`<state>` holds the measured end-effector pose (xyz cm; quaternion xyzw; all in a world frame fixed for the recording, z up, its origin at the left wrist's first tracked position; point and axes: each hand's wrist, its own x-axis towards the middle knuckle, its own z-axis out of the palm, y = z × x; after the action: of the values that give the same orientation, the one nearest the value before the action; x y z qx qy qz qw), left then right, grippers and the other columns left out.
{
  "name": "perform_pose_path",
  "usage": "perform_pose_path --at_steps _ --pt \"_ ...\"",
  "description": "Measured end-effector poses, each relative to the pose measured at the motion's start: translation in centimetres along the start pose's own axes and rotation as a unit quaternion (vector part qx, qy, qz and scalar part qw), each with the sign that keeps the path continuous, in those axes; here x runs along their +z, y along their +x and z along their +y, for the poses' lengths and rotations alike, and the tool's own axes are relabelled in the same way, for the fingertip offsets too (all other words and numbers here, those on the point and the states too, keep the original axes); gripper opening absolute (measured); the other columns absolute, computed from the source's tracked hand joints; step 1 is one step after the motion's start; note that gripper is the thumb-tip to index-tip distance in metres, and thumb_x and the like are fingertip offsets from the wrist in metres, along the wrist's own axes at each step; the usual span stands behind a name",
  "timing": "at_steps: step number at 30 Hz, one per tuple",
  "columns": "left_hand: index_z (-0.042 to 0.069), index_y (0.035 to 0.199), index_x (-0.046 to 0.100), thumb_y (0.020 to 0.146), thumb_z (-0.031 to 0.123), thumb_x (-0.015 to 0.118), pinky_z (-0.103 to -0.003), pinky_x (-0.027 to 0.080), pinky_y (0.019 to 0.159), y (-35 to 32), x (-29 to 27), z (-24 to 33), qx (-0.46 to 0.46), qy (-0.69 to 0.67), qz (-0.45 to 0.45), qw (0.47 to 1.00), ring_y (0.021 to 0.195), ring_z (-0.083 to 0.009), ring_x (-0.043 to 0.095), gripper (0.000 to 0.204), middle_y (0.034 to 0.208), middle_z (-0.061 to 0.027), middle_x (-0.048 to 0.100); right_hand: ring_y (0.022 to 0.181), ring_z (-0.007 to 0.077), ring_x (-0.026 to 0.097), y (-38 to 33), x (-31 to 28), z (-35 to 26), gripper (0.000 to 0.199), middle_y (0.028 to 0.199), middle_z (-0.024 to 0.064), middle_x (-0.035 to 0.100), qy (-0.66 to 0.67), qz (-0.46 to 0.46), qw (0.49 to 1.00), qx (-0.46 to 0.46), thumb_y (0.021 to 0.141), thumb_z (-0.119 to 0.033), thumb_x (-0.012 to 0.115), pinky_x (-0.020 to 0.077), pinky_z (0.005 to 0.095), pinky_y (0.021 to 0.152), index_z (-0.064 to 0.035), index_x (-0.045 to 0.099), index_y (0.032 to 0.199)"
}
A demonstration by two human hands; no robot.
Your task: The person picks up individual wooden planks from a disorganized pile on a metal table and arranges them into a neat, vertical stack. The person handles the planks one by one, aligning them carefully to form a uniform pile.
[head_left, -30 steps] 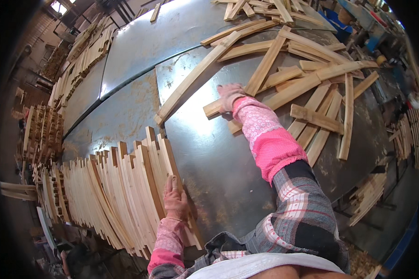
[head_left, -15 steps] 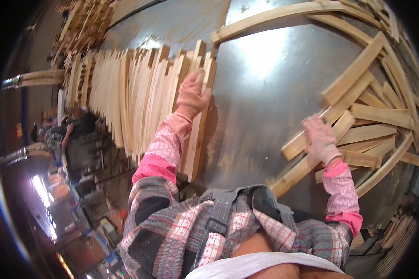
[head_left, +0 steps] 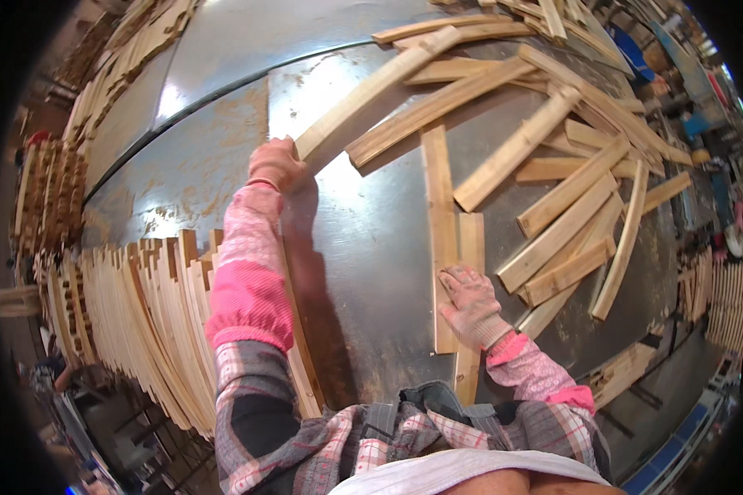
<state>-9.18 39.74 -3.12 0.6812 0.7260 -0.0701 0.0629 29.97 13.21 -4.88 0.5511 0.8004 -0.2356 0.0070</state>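
My left hand [head_left: 274, 162], in a worn glove, reaches far out over the metal table [head_left: 223, 157] and grips the near end of a long curved wooden slat [head_left: 371, 91]. My right hand [head_left: 470, 301], also gloved, rests flat on two straight wooden slats [head_left: 447, 247] lying side by side near the table's front edge. Its fingers are spread over them. Both sleeves are pink above plaid.
A loose heap of curved and straight slats [head_left: 570, 165] covers the table's right half. A tight row of slats stood on edge [head_left: 140, 322] lines the front left. More stacked slats [head_left: 49, 190] sit at the far left, and others at the right edge [head_left: 718, 289].
My left hand left the row of upright slats and reached forward to grip the long curved slat. My right hand came off the heap and now lies on the two straight slats.
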Motion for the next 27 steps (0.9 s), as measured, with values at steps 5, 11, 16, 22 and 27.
perform_pose_path --at_steps 5,11,16,22,27 --pt "-0.001 0.095 0.071 0.073 0.036 0.076 -0.044 0.055 0.086 -1.3 -4.3 6.1 0.052 -0.221 0.002 0.974 0.094 -0.0374 0.070 0.043 0.096 -0.0224 0.071 0.134 0.0349 0.050 -1.6 1.2 -0.2 0.065 0.143 0.0161 0.054 0.035 0.104 0.989 0.098 0.075 -0.028 0.076 0.0417 0.0458 0.110 -0.0025 0.060 0.132" --pt "-0.005 0.151 0.040 0.070 0.041 0.086 -0.042 0.056 0.095 -2.4 3.2 16.9 0.037 -0.335 0.023 0.941 0.113 -0.0375 0.068 0.103 0.127 -0.0235 0.066 0.142 0.0369 0.041 -8.4 1.7 -2.3 0.114 0.154 0.0200 0.041 0.052 -0.107 0.960 0.255 0.072 -0.040 0.086 0.0379 0.0489 0.115 0.0006 0.023 0.158" --pt "-0.009 0.156 0.020 0.072 0.034 0.084 -0.045 0.056 0.097 -4.2 3.8 20.6 -0.007 -0.277 -0.079 0.958 0.115 -0.0425 0.066 0.114 0.127 -0.0291 0.062 0.128 0.0385 0.056 -10.2 3.8 -3.5 0.122 0.145 0.0205 0.049 0.090 -0.096 0.931 0.339 0.068 -0.036 0.091 0.0499 0.0470 0.105 -0.0047 0.018 0.160" --pt "-0.006 0.137 0.045 0.074 0.030 0.081 -0.045 0.057 0.092 -13.4 3.7 16.7 0.037 -0.399 -0.121 0.908 0.105 -0.0377 0.070 0.081 0.111 -0.0257 0.069 0.125 0.0404 0.058 -11.2 4.6 -3.0 0.116 0.139 0.0229 0.052 0.145 -0.070 0.913 0.375 0.072 -0.033 0.088 0.0509 0.0471 0.104 -0.0088 0.018 0.161" --pt "-0.004 0.134 0.052 0.088 0.028 0.072 -0.039 0.060 0.089 -28.3 8.5 11.8 -0.045 -0.845 -0.296 0.442 0.099 -0.0268 0.072 0.059 0.112 -0.0183 0.069 0.125 0.0419 0.059 -11.2 4.0 -3.0 0.112 0.139 0.0228 0.052 0.132 -0.049 0.922 0.362 0.075 -0.033 0.087 0.0517 0.0484 0.103 -0.0087 0.017 0.160"
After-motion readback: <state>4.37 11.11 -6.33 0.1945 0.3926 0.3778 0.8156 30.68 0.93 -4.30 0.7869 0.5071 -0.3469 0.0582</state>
